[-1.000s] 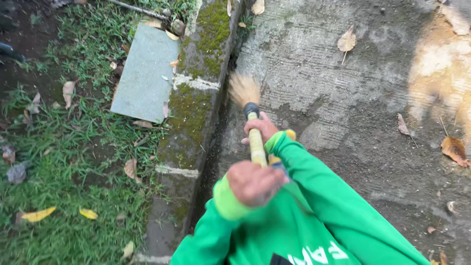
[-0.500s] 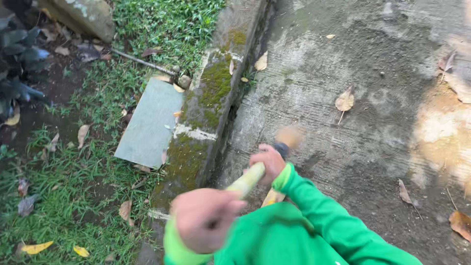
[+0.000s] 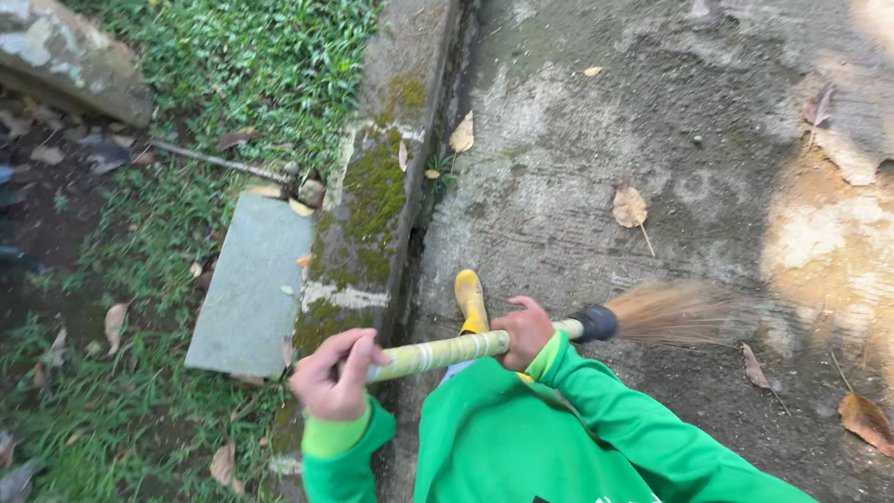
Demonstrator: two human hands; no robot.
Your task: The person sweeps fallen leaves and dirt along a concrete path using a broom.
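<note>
I hold a broom with a yellow-green handle (image 3: 438, 353) across my body. My left hand (image 3: 333, 374) grips the handle's near end above the mossy curb. My right hand (image 3: 523, 329) grips it further along, just short of the black collar (image 3: 596, 322). The straw bristles (image 3: 675, 314) are blurred and sweep the grey concrete on the right. Both arms wear bright green sleeves. A yellow boot toe (image 3: 470, 300) shows under the handle.
A mossy concrete curb (image 3: 372, 200) divides grass on the left from the pavement (image 3: 577, 140). A flat grey slab (image 3: 253, 279) lies on the grass, a large stone (image 3: 70, 61) at top left. Dry leaves (image 3: 630, 206) are scattered on the pavement, one brown leaf (image 3: 866, 416) at lower right.
The broom head has swung from pointing ahead near the curb round to the right over the pavement. My left hand has moved left and my view has shifted forward.
</note>
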